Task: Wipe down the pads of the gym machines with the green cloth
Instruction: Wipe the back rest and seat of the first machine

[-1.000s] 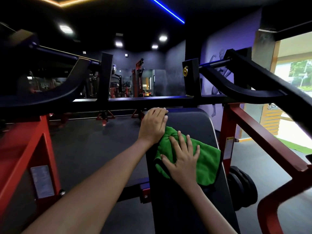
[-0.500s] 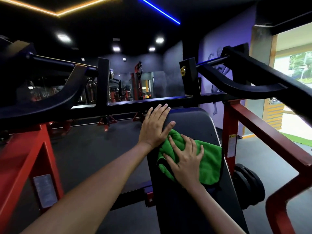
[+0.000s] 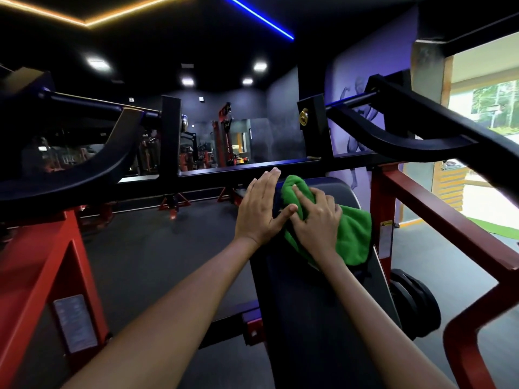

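Observation:
A long black pad (image 3: 309, 318) of a red and black gym machine runs away from me at centre. The green cloth (image 3: 354, 234) lies bunched on its upper part. My right hand (image 3: 317, 223) is on top of the cloth, its fingers curled into the bunched fabric and the index finger stretched forward. My left hand (image 3: 259, 209) lies flat on the pad's left edge with straight fingers; its thumb touches the cloth. The far end of the cloth reaches almost to the top of the pad.
A black crossbar (image 3: 224, 175) passes just beyond the pad's top. Curved black lever arms (image 3: 421, 130) rise on both sides. Red frame beams (image 3: 438, 220) flank the pad, with black weight plates (image 3: 415, 301) low on the right. More machines stand behind on the dark floor.
My right hand has pushed the cloth up the pad and bunched it, going from flat to curled. My left hand has opened out flat and slid up along the pad's edge.

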Tool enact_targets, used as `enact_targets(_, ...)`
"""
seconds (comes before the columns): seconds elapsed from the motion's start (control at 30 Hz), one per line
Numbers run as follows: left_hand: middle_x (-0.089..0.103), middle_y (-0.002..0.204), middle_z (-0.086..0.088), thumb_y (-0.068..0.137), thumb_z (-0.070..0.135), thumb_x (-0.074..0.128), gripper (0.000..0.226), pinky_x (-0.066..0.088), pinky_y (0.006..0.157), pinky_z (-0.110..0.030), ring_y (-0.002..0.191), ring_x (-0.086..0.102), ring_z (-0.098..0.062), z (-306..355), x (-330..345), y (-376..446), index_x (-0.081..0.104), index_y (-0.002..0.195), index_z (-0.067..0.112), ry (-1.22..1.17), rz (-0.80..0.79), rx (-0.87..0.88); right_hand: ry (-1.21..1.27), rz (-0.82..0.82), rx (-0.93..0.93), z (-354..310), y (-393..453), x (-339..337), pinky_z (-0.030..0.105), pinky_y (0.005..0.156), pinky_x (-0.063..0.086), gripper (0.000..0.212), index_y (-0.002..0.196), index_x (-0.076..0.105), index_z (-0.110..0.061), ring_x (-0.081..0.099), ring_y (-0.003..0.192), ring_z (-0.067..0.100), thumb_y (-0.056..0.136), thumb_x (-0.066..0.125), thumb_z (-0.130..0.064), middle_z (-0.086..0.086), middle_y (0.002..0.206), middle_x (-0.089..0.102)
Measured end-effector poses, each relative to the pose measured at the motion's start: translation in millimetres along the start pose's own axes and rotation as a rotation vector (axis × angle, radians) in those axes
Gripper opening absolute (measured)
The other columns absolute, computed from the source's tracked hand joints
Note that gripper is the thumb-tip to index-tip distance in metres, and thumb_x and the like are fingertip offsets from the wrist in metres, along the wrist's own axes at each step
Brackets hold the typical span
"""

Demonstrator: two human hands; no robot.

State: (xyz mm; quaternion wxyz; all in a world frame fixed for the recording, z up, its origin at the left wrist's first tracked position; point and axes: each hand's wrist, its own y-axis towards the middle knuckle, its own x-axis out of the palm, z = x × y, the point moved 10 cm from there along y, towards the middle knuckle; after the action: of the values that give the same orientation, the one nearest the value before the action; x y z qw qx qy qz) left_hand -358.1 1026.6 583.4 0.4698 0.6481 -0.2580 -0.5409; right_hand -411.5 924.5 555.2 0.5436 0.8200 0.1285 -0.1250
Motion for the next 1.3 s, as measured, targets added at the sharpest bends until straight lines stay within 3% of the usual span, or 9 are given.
enact_targets(0.1,0.041,0.147,-0.013,0.084,0.079,0.015,0.101,0.020,0.116,-0.042,0.137,0.036,-0.027,-1,-3,1,0.036,0.143,0.000,-0.036,0.035,-0.003,0.058,0.017,-0.157,-18,-24,-5,0.045,0.086,0.041,0.052,0.115,0.068,-0.019,0.055,0.098,0.029,0.071,0.044,-0.035,0.009,0.110,0.064)
enact_targets(0.2,0.044,0.145,-0.011,0.084,0.079,0.012,0.098,0.018,0.116,-0.044,0.137,0.036,-0.027,0,2,0,0.044,0.140,0.004,0.015,-0.006,0.015,0.001,0.041,-0.187,3,-38,-14,0.045,0.083,0.041,0.048,0.112,0.068,-0.018,0.052,0.099,0.027,0.073,0.049,-0.039,0.010,0.111,0.062)
enact_targets(0.3,0.050,0.141,-0.008,0.087,0.076,0.010,0.092,0.018,0.115,-0.046,0.137,0.037,-0.027,5,10,1,0.054,0.132,0.008,0.111,-0.075,0.086,0.001,0.044,0.042,47,-8,-20,0.049,0.091,0.036,0.043,0.119,0.066,-0.019,0.049,0.110,0.032,0.080,0.057,-0.036,0.011,0.121,0.056)
enact_targets(0.4,0.049,0.142,-0.007,0.086,0.077,0.011,0.093,0.014,0.116,-0.042,0.138,0.036,-0.026,6,12,1,0.051,0.135,0.009,0.143,-0.084,0.104,0.019,0.029,0.193,55,30,-15,0.048,0.100,0.031,0.040,0.124,0.063,-0.021,0.044,0.118,0.031,0.085,0.062,-0.030,0.008,0.126,0.052)
enact_targets(0.63,0.044,0.145,-0.009,0.084,0.079,0.015,0.096,0.015,0.117,-0.041,0.138,0.034,-0.024,6,8,1,0.042,0.141,0.007,0.082,-0.044,0.090,0.054,-0.056,-0.172,25,-16,-15,0.043,0.085,0.038,0.049,0.120,0.066,-0.026,0.052,0.106,0.028,0.077,0.051,-0.043,0.007,0.119,0.059)
enact_targets(0.83,0.045,0.145,-0.008,0.083,0.080,0.014,0.097,0.015,0.117,-0.042,0.139,0.034,-0.024,5,9,1,0.042,0.141,0.007,0.092,-0.059,0.071,0.028,0.062,0.359,114,22,-27,0.047,0.095,0.033,0.039,0.124,0.063,-0.019,0.046,0.114,0.033,0.087,0.062,-0.031,0.009,0.125,0.053)
enact_targets(0.97,0.041,0.148,-0.006,0.080,0.083,0.013,0.101,0.018,0.117,-0.043,0.140,0.033,-0.022,4,10,1,0.036,0.145,0.009,0.094,-0.081,0.058,0.034,0.002,0.222,74,39,-16,0.044,0.095,0.032,0.040,0.125,0.062,-0.025,0.045,0.115,0.031,0.086,0.062,-0.033,0.004,0.127,0.054)
enact_targets(1.13,0.042,0.147,-0.007,0.078,0.085,0.014,0.103,0.020,0.115,-0.042,0.138,0.035,-0.024,5,10,1,0.037,0.144,0.009,0.089,-0.094,0.050,-0.002,-0.008,-0.095,38,-33,-19,0.045,0.090,0.036,0.051,0.124,0.063,-0.024,0.049,0.112,0.026,0.077,0.050,-0.040,0.005,0.125,0.061)
enact_targets(1.3,0.047,0.143,-0.008,0.078,0.085,0.013,0.103,0.020,0.113,-0.041,0.136,0.038,-0.025,6,7,1,0.040,0.143,0.008,0.074,-0.077,0.039,0.102,0.017,0.189,74,-15,-22,0.049,0.107,0.028,0.064,0.131,0.057,-0.022,0.047,0.129,0.023,0.078,0.036,-0.050,-0.001,0.137,0.054)
